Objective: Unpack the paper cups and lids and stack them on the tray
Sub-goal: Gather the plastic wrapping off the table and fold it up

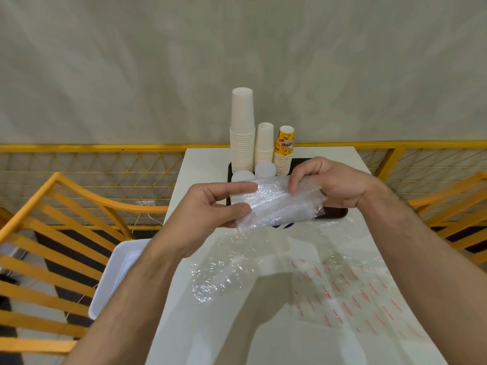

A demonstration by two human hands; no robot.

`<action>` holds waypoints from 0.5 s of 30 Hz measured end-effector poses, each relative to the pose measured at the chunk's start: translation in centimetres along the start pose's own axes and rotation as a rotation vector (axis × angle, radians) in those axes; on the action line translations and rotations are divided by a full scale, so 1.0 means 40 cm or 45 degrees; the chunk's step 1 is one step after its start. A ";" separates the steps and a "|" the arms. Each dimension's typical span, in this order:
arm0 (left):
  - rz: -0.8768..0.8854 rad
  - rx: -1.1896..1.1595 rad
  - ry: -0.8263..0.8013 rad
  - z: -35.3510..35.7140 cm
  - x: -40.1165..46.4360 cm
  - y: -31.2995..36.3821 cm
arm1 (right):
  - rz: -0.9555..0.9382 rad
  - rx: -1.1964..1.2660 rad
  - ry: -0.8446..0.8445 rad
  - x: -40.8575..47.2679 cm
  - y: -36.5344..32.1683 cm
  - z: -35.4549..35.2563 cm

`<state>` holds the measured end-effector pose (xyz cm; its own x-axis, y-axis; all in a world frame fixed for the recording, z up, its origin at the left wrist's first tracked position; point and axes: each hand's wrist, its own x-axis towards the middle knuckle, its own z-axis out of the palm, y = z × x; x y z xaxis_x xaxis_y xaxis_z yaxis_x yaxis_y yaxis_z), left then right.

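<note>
One crinkled plastic packet, pinched at opposite ends by left hand and right hand, above tray bearing three cup stacks, two lid stacks.

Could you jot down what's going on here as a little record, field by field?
setting: white table beside yellow railing
tray: dark tray at the table's far end
cups: three upside-down stacks on the tray: tall white stack, shorter white stack, yellow printed stack
lids: two white lid stacks in front of the cups
in hand: crinkled clear plastic package, contents unclear
left hand: pinches the package's left end
right hand: pinches its upper right edge
loose wrapping: empty plastic bags lying on the near tabletop
</note>
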<state>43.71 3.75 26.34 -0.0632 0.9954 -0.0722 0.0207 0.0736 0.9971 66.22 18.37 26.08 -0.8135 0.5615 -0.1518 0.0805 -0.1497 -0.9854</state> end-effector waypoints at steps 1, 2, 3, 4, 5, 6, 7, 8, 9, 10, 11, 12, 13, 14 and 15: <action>0.000 0.069 -0.016 -0.003 -0.003 0.010 | -0.008 -0.021 -0.017 -0.002 0.002 -0.002; -0.003 0.131 -0.033 -0.007 -0.006 0.018 | -0.024 -0.021 -0.058 -0.005 0.003 -0.010; -0.011 0.190 -0.045 -0.011 -0.009 0.028 | -0.054 0.010 -0.133 -0.011 -0.001 -0.020; -0.016 0.262 -0.053 -0.017 -0.010 0.035 | -0.089 0.072 -0.234 -0.020 -0.010 -0.035; -0.018 0.340 -0.061 -0.020 -0.012 0.045 | -0.114 0.126 -0.325 -0.023 -0.021 -0.051; -0.020 0.423 -0.065 -0.024 -0.010 0.050 | -0.125 0.137 -0.393 -0.023 -0.034 -0.062; -0.018 0.499 -0.075 -0.024 -0.008 0.057 | -0.123 0.078 -0.409 -0.015 -0.050 -0.058; -0.011 0.571 -0.084 -0.021 -0.004 0.063 | -0.099 -0.050 -0.384 0.001 -0.064 -0.042; -0.002 0.629 -0.098 -0.015 0.000 0.069 | -0.052 -0.226 -0.342 0.020 -0.077 -0.011; 0.015 0.676 -0.113 -0.007 0.003 0.075 | 0.015 -0.416 -0.325 0.040 -0.087 0.022; 0.031 0.707 -0.123 -0.001 0.006 0.081 | 0.082 -0.579 -0.336 0.060 -0.092 0.050; 0.046 0.725 -0.120 0.001 0.008 0.086 | 0.130 -0.723 -0.331 0.076 -0.088 0.067; 0.051 0.728 -0.105 -0.001 0.010 0.090 | 0.164 -0.833 -0.297 0.086 -0.080 0.075; 0.047 0.722 -0.085 -0.008 0.010 0.092 | 0.186 -0.886 -0.254 0.086 -0.074 0.077; 0.036 0.706 -0.070 -0.018 0.009 0.090 | 0.190 -0.882 -0.208 0.080 -0.070 0.075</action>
<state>43.05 4.35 29.94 -0.0030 0.9981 -0.0613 0.5444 0.0531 0.8371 61.66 18.16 28.56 -0.8367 0.4387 -0.3280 0.4995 0.3653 -0.7856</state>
